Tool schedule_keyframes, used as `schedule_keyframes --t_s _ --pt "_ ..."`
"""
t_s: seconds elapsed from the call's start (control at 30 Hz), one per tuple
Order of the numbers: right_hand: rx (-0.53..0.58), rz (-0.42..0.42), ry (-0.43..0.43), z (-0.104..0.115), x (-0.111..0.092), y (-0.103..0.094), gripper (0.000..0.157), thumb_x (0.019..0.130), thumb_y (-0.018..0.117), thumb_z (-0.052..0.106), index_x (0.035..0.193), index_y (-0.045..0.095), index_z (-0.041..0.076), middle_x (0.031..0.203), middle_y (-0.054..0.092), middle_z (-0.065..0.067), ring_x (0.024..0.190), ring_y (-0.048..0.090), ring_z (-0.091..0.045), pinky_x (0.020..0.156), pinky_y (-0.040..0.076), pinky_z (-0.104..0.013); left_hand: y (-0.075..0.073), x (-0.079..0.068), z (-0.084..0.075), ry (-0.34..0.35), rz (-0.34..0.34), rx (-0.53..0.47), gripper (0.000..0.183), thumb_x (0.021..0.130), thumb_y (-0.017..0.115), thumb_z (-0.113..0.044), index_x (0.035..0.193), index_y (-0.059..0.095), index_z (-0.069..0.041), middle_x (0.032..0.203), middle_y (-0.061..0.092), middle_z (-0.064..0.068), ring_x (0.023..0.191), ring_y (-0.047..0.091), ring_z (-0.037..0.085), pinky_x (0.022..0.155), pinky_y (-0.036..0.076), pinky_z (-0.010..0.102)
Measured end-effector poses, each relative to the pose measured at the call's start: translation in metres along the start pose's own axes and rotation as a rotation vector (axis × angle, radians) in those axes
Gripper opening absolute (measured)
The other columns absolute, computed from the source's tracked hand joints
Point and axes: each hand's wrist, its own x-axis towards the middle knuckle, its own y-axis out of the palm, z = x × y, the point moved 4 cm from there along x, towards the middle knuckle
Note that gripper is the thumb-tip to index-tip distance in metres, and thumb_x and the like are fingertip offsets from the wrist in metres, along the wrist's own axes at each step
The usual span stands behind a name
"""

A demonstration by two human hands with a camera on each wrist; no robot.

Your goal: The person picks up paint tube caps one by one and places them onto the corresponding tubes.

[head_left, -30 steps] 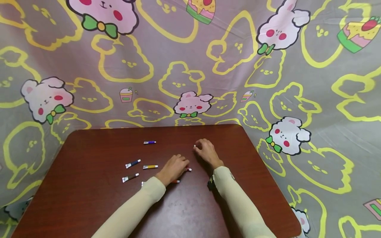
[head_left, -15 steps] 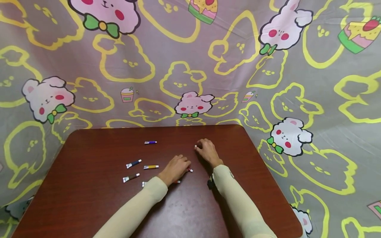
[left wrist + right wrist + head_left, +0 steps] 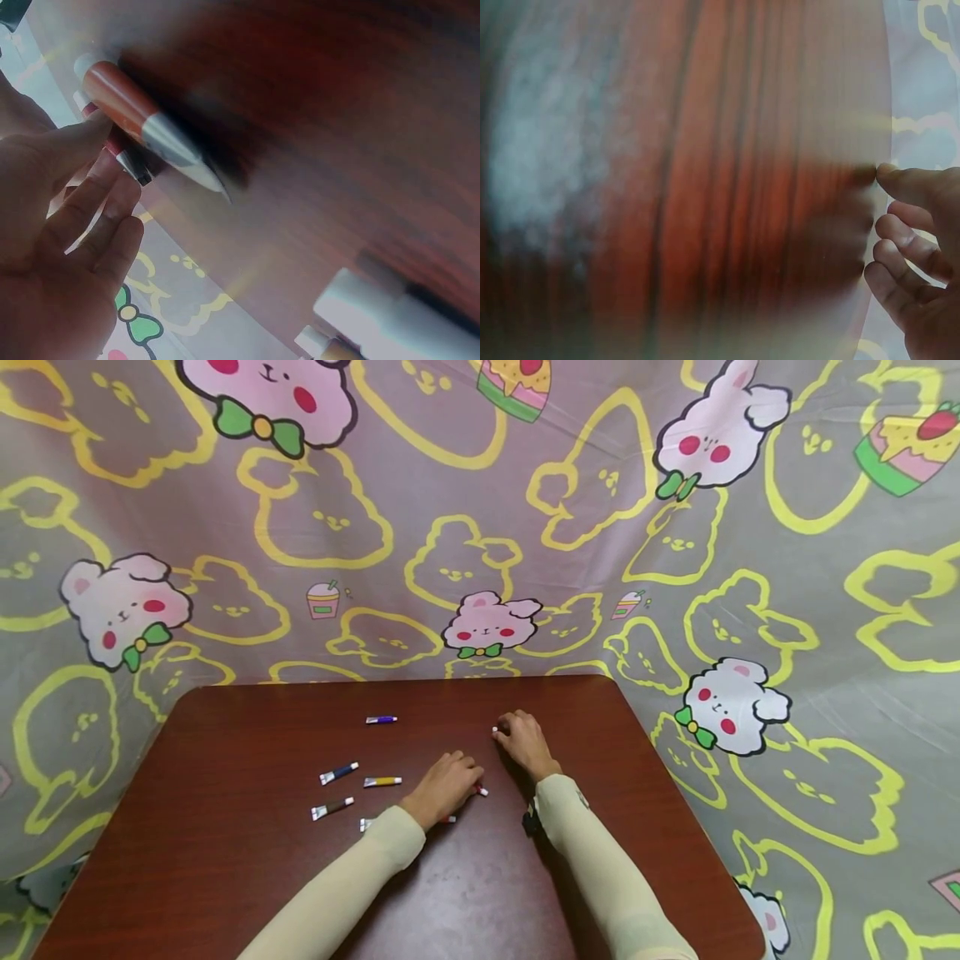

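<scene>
My left hand (image 3: 448,787) is low over the middle of the table and pinches a red paint tube (image 3: 114,142) between thumb and fingers. The tube's white cap sticks out to the right in the head view. Just nearer the person lies an orange paint tube (image 3: 124,97), partly covered by the left arm in the head view. Farther right, my right hand (image 3: 525,745) rests low at the table with its fingers curled. A small white cap (image 3: 495,729) shows at its fingertips; the rest of that tube is hidden, and the right wrist view does not show it.
Left of the hands lie a purple tube (image 3: 382,720), a dark blue tube (image 3: 340,773), a yellow tube (image 3: 382,782) and a brown tube (image 3: 332,808). Another tube's silver end (image 3: 365,824) shows beside the left sleeve. Patterned cloth (image 3: 480,552) hangs behind the brown table (image 3: 247,727).
The left hand and the red tube have shifted very slightly right and toward the person. The right hand has hardly moved; the head view has drifted a little.
</scene>
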Motion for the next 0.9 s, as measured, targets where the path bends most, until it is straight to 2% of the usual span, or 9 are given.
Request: schedule_keyframes --t_s 0.27,0.6,0.9 --pt "-0.013 0.013 0.017 0.002 0.001 0.003 0.019 0.098 0.082 0.018 0.111 0.080 0.005 0.108 0.074 -0.014 0.106 0.069 -0.038 0.097 0.057 -0.052 -0.005 -0.001 0.006 0.000 0.011 -0.031 0.015 0.093 0.086 -0.023 0.103 0.076 -0.018 0.105 0.075 0.000 0.099 0.066 0.023 0.082 0.053 0.036" --pt "-0.032 -0.002 0.001 0.005 0.002 0.004 0.011 0.099 0.080 0.015 0.104 0.079 0.005 0.105 0.073 -0.015 0.104 0.069 -0.038 0.095 0.057 -0.052 -0.012 -0.009 0.018 -0.013 -0.016 -0.050 0.021 0.089 0.089 -0.019 0.104 0.075 -0.016 0.107 0.076 0.002 0.099 0.067 0.025 0.083 0.055 0.039" --pt "-0.021 -0.009 0.002 0.006 0.001 0.009 0.010 0.098 0.080 0.015 0.101 0.077 0.006 0.102 0.072 -0.014 0.102 0.069 -0.039 0.093 0.057 -0.053 -0.014 -0.016 0.032 -0.044 -0.032 -0.037 0.019 0.093 0.082 -0.011 0.111 0.076 -0.012 0.109 0.077 0.007 0.098 0.068 0.029 0.082 0.056 0.042"
